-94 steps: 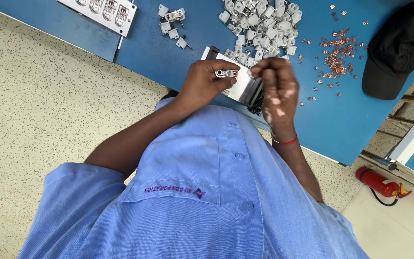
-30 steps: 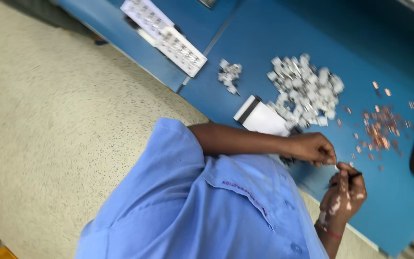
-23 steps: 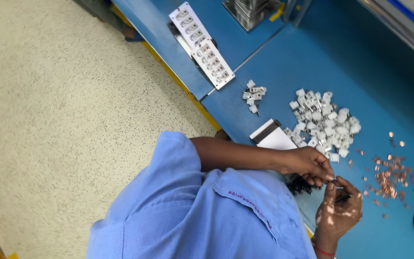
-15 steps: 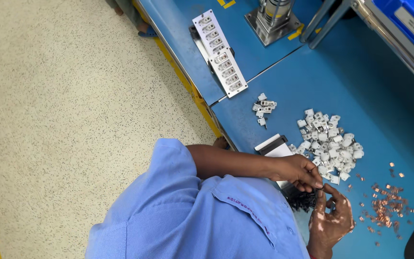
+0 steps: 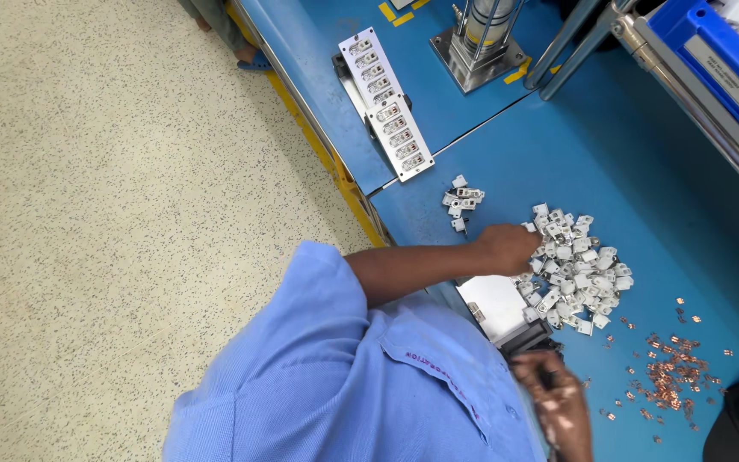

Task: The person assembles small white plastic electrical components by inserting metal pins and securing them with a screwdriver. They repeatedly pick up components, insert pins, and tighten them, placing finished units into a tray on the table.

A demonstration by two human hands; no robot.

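Note:
My left hand (image 5: 506, 248) reaches across the blue bench to the near edge of a heap of small white plastic parts (image 5: 579, 278). Its fingers curl down onto the parts, and a grasp cannot be made out. My right hand (image 5: 558, 402) is blurred, close to my chest, just below a small dark fixture (image 5: 528, 340) that sits beside a white plate (image 5: 493, 304). Whether it holds anything cannot be told. My blue shirt (image 5: 361, 385) fills the lower middle.
A scatter of small copper pieces (image 5: 669, 376) lies right of my right hand. A little cluster of white parts (image 5: 462, 202) sits beyond my left hand. A long white jig holding several assembled parts (image 5: 387, 115), a press base (image 5: 481, 56) and a blue bin (image 5: 720, 51) stand farther off. Speckled floor (image 5: 130, 214) lies left.
My left hand has moved from beside the right hand out to the white heap. The view has swung, showing more of the bench, the press and the bin. My right hand dropped lower.

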